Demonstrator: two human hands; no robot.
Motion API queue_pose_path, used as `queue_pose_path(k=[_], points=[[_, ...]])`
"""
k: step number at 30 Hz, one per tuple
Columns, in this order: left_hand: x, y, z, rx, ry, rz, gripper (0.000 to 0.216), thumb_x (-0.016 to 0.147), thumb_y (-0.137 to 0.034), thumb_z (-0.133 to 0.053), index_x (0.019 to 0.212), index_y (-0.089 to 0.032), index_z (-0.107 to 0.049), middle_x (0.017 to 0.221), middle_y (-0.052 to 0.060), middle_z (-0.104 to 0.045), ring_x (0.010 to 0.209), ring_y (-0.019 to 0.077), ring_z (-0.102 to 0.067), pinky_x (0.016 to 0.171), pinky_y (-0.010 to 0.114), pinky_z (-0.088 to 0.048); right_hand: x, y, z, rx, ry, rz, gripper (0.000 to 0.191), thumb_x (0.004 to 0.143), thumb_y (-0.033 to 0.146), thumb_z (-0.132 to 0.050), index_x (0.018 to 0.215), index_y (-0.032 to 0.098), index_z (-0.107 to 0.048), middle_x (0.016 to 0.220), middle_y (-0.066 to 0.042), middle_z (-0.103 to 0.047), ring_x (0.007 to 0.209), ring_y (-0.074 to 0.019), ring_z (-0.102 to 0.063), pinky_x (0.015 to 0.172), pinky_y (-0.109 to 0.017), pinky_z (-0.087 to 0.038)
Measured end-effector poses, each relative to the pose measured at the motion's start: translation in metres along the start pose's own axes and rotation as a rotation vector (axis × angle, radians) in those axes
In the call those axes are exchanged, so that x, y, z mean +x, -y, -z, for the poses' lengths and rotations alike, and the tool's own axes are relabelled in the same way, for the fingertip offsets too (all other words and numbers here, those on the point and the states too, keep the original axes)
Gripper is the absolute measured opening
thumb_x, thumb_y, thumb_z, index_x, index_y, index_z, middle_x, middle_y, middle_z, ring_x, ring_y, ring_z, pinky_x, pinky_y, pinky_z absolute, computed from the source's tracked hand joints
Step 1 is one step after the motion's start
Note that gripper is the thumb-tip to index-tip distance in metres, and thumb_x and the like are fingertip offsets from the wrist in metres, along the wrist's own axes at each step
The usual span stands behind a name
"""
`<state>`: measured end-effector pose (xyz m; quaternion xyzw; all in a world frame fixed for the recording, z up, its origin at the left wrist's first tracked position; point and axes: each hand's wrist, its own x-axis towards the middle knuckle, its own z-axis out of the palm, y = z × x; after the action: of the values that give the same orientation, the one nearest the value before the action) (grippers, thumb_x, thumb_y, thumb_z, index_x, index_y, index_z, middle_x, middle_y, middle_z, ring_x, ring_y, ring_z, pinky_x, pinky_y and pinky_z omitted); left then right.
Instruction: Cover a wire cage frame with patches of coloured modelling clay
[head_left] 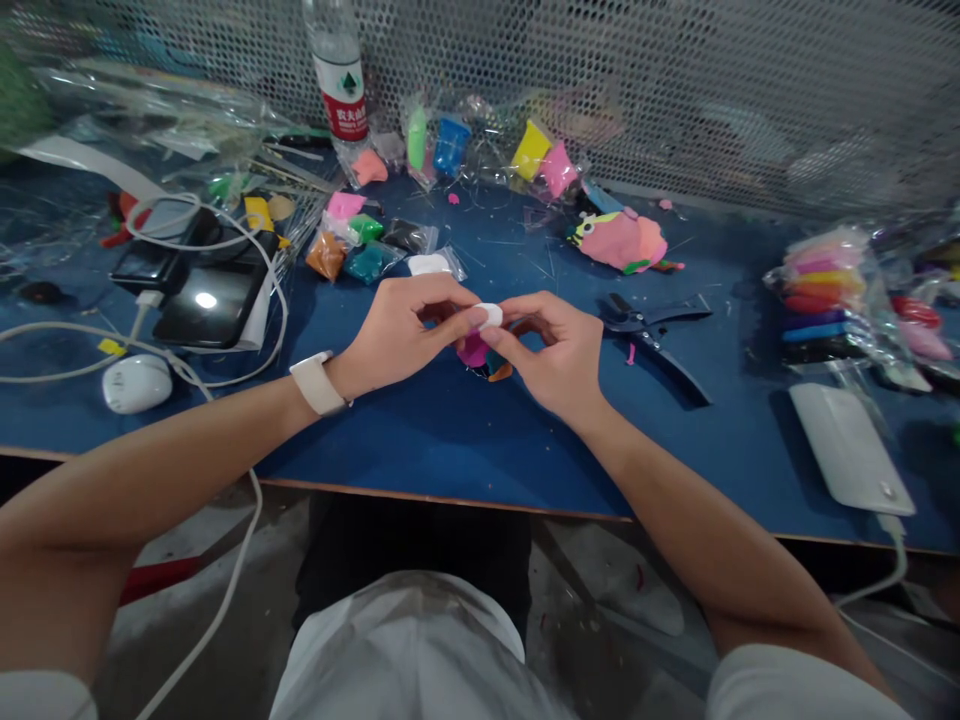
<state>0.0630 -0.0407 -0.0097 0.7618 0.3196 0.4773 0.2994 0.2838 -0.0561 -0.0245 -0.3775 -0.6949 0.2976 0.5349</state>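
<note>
Between the fingertips of both hands is a small lump of white modelling clay (491, 315). My left hand (424, 325) pinches its left side, and a pale watch band circles that wrist. My right hand (551, 345) pinches the same lump from the right. Just below the fingers, a magenta clay piece (472, 350) with teal and orange parts shows partly; the hands hide the rest, and I cannot tell whether they touch it. Behind the left hand lies a packet of white clay (431, 264). A pink clay fish (622, 240) with a googly eye rests beyond the right hand.
Dark pliers (656, 335) lie right of the hands. Several clay packets (367, 230) and a water bottle (341, 80) stand toward the mesh panel (675, 90). A phone (214, 295) and white cables are at left; a white power bank (851, 450) and bagged clay (821, 295) at right.
</note>
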Motion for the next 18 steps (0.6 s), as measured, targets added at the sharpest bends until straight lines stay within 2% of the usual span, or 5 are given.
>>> queue_pose_path(k=[6, 10, 12, 15, 18], points=[[-0.0014, 0.0059, 0.0004, 0.117, -0.014, -0.074, 0.047, 0.107, -0.067, -0.076, 0.107, -0.022, -0.088, 0.097, 0.007, -0.086, 0.076, 0.0153, -0.077, 0.071, 0.027, -0.061, 0.0001, 0.0028, 0.0001, -0.007, 0.001, -0.035, 0.031, 0.096, 0.06, -0.091, 0.099, 0.029, -0.09, 0.094, -0.002, -0.085, 0.071, -0.0176, -0.078, 0.053, -0.027, -0.067], [-0.0015, 0.0046, 0.0013, 0.188, -0.009, -0.11, 0.049, 0.11, -0.067, -0.069, 0.099, -0.023, -0.088, 0.088, 0.006, -0.084, 0.077, 0.0164, -0.077, 0.073, 0.027, -0.06, 0.0012, 0.002, 0.0008, -0.066, 0.041, 0.002, 0.037, 0.096, 0.065, -0.089, 0.096, 0.028, -0.088, 0.091, -0.001, -0.082, 0.068, -0.016, -0.073, 0.052, -0.027, -0.063], [-0.0016, 0.0027, 0.0012, 0.185, -0.029, -0.115, 0.051, 0.111, -0.067, -0.068, 0.096, -0.023, -0.087, 0.085, 0.006, -0.083, 0.076, 0.0162, -0.075, 0.072, 0.027, -0.059, 0.0016, 0.0012, 0.0009, -0.103, 0.043, 0.038, 0.038, 0.097, 0.065, -0.088, 0.097, 0.027, -0.085, 0.092, -0.001, -0.082, 0.071, -0.0164, -0.072, 0.058, -0.03, -0.064], [-0.0017, 0.0008, 0.0008, 0.163, -0.061, -0.137, 0.049, 0.11, -0.066, -0.07, 0.096, -0.023, -0.087, 0.088, 0.006, -0.083, 0.075, 0.0161, -0.075, 0.071, 0.028, -0.058, 0.003, -0.0004, 0.0009, -0.177, 0.032, 0.15, 0.034, 0.096, 0.06, -0.091, 0.101, 0.027, -0.084, 0.096, -0.002, -0.084, 0.087, -0.0214, -0.076, 0.074, -0.036, -0.063], [-0.0018, 0.0015, 0.0007, 0.15, -0.072, -0.174, 0.043, 0.11, -0.062, -0.074, 0.099, -0.022, -0.087, 0.091, 0.007, -0.084, 0.077, 0.0157, -0.074, 0.07, 0.027, -0.057, 0.005, -0.0012, 0.0009, -0.211, 0.038, 0.254, 0.026, 0.102, 0.054, -0.087, 0.097, 0.028, -0.083, 0.093, -0.002, -0.084, 0.092, -0.0233, -0.076, 0.085, -0.04, -0.061]])
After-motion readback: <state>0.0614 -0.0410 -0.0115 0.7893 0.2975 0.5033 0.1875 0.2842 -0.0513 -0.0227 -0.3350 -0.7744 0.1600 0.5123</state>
